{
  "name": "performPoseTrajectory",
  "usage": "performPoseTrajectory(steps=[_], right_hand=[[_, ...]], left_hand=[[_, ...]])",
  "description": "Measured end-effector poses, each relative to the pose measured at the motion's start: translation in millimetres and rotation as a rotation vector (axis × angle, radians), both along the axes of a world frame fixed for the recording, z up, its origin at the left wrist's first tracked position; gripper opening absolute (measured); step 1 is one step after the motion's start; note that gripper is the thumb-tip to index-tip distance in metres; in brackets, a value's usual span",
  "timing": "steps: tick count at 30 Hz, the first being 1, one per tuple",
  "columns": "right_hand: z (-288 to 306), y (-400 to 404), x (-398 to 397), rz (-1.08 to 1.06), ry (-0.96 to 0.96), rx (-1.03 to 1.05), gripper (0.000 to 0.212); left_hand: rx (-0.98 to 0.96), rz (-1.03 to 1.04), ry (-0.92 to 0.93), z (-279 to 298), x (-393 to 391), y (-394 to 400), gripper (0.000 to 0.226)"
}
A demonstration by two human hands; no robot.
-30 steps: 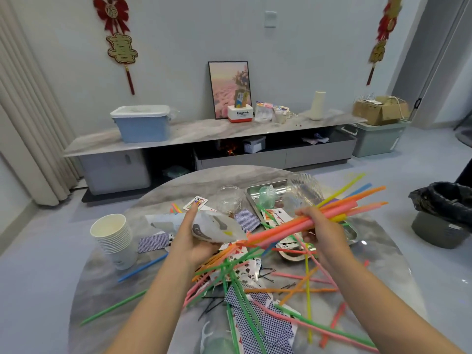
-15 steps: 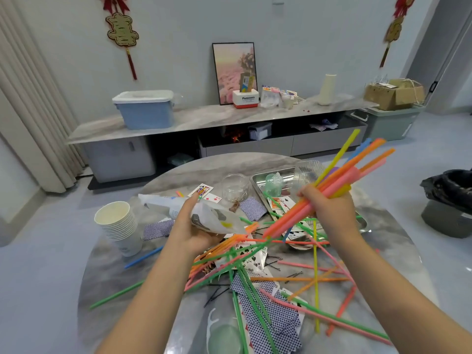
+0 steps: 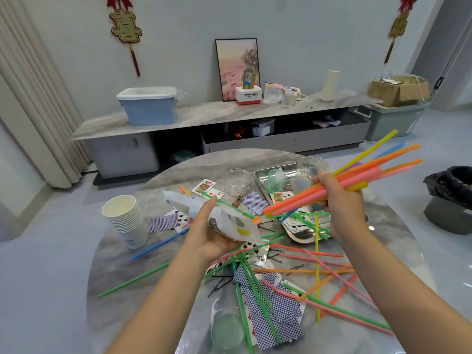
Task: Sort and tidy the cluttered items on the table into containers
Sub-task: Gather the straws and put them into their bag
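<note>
From the head camera, your right hand [image 3: 341,200] grips a bundle of straws [image 3: 350,178] at about 2 o'clock, tips fanned up and away, lower ends aimed toward the white plastic bag [image 3: 217,218] your left hand [image 3: 208,236] holds at centre, probably so the bundle can slide in. Loose straws [image 3: 316,269] and playing cards [image 3: 270,318] litter the round table [image 3: 122,274] from 4 to 6 o'clock; the stacked paper cups [image 3: 126,221] stand at 9 o'clock.
</note>
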State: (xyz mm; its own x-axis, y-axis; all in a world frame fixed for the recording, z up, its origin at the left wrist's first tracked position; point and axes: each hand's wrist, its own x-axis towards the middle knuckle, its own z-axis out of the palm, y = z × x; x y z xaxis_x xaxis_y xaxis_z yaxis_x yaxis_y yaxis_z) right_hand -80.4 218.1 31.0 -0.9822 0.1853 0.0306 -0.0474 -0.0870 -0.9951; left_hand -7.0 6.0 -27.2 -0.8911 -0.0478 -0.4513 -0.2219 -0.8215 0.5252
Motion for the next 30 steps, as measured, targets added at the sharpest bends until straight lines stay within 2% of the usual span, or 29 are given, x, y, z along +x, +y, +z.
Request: performPoseTrajectory(steps=[2,6,8,11,15,19,23,27,30], right_hand=[[-1.6,-0.1,-0.3,0.094,-0.017,0.042,0.024],[-24.3,-14.4,12.9,0.263,-0.094,0.306,0.016],[-40.8,-24.1,23.8,0.346,-0.092,0.36,0.01],[-58.3,-34.3,37.8,0.463,-0.026,0.434,0.014],[-71.2,-39.0,41.3,0.529,-0.024,0.495,0.008],[-74.6,-41.2,39.4,0.546,-0.049,0.382,0.011],[-68.2,-43.0,37.4,0.41,-0.071,0.166,0.013],[-52.1,-31.1,22.5,0.183,-0.052,0.065,0.016],[-31.3,-20.7,9.3,0.068,-0.064,-0.256,0.023]], left_hand=[[0.034,0.021,-0.006,1.1,-1.1,-0.5,0.038],[0.103,0.07,-0.014,-0.7,-2.6,-8.9,0.041],[0.098,0.077,-0.018,-0.1,-3.2,-11.0,0.042],[0.09,0.086,-0.01,1.7,-3.1,-11.1,0.043],[0.094,0.071,-0.001,0.7,-1.6,-9.8,0.043],[0.111,0.084,-0.007,0.1,-2.0,-10.6,0.05],[0.148,0.106,0.006,1.7,-4.3,-11.1,0.048],[0.181,0.133,0.054,2.2,-5.7,-8.0,0.074],[0.204,0.181,0.071,2.8,-10.1,-3.5,0.084]])
